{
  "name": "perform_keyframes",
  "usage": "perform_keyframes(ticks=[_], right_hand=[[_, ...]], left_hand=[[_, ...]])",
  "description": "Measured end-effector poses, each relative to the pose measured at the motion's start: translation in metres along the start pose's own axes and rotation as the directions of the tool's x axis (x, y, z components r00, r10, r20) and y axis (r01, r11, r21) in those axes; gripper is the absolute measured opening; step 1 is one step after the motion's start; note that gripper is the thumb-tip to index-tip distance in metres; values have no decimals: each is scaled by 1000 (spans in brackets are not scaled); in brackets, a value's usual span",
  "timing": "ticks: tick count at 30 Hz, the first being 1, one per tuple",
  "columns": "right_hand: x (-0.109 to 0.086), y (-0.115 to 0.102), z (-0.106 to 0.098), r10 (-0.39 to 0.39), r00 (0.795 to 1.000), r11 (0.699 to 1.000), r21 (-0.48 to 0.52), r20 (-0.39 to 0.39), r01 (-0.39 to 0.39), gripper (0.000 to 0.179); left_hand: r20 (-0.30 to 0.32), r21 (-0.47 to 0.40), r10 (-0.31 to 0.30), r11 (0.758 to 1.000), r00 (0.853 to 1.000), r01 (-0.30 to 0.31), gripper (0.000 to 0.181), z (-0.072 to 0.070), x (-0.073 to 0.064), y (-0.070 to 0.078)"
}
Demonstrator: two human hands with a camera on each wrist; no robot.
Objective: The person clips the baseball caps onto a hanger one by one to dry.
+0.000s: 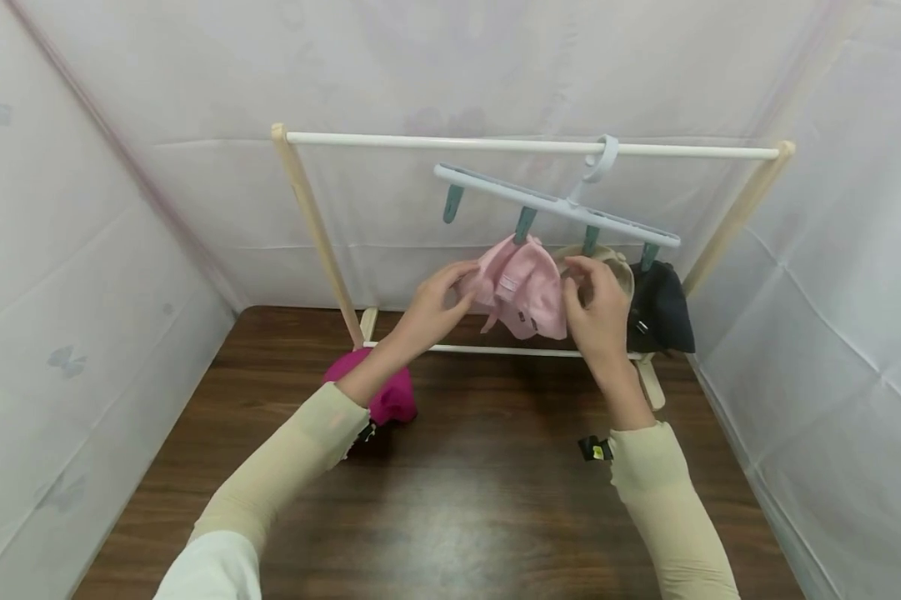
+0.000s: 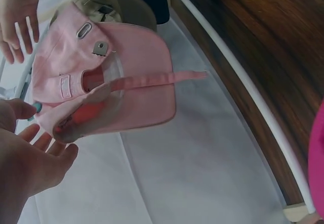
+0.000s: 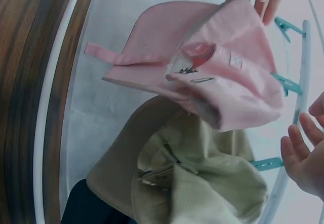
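Observation:
A pink cap (image 1: pixel 528 287) hangs from a teal clip (image 1: pixel 524 225) on a pale blue hanger (image 1: pixel 555 204), its strap dangling loose. My left hand (image 1: pixel 438 308) is at the cap's left edge, fingers extended and spread; whether the fingertips touch the fabric is hard to tell. On the other side, my right hand (image 1: pixel 598 312) hovers by the pink cap and in front of a beige cap (image 3: pixel 202 178), with its fingers loosely bent and apart from both in the right wrist view. A black cap (image 1: pixel 660 308) hangs at the hanger's right end.
The hanger hooks over the white bar (image 1: pixel 450 143) of a wooden-legged rack. Its leftmost clip (image 1: pixel 453 203) holds nothing. On the dark wooden table (image 1: pixel 458 500) lies a magenta cap (image 1: pixel 393 396), partly behind my left forearm. White cloth walls (image 1: pixel 67 292) surround the table.

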State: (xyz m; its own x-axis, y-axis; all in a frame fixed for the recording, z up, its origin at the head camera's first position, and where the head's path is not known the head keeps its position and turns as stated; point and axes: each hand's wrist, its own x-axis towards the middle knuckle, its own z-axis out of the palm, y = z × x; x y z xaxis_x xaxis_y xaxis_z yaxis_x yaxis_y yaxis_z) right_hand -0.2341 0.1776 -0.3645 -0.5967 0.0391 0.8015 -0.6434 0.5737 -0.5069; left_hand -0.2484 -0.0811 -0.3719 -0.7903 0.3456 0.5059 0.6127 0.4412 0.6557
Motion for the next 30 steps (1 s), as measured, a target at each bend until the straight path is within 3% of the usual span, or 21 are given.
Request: perform_keyframes(ticks=[5, 10, 16, 30], right_hand=[[-3, -8, 2, -38, 997, 999, 0, 65, 38, 27], [-7, -15, 4, -18, 992, 1000, 22, 124, 15, 25], [-14, -24, 6, -40, 979, 998, 50, 200, 30, 27], [-33, -29, 17, -83, 943, 996, 70, 321, 64, 30]], left_hand=[[-16, 36, 21, 999, 1000, -21, 45, -6, -13, -3], [-21, 95, 67, 993, 998, -65, 46, -10, -25, -5], [2, 176, 61, 983, 998, -60, 44, -12, -41, -6], [22, 271, 120, 955, 993, -122, 44, -8, -59, -1]])
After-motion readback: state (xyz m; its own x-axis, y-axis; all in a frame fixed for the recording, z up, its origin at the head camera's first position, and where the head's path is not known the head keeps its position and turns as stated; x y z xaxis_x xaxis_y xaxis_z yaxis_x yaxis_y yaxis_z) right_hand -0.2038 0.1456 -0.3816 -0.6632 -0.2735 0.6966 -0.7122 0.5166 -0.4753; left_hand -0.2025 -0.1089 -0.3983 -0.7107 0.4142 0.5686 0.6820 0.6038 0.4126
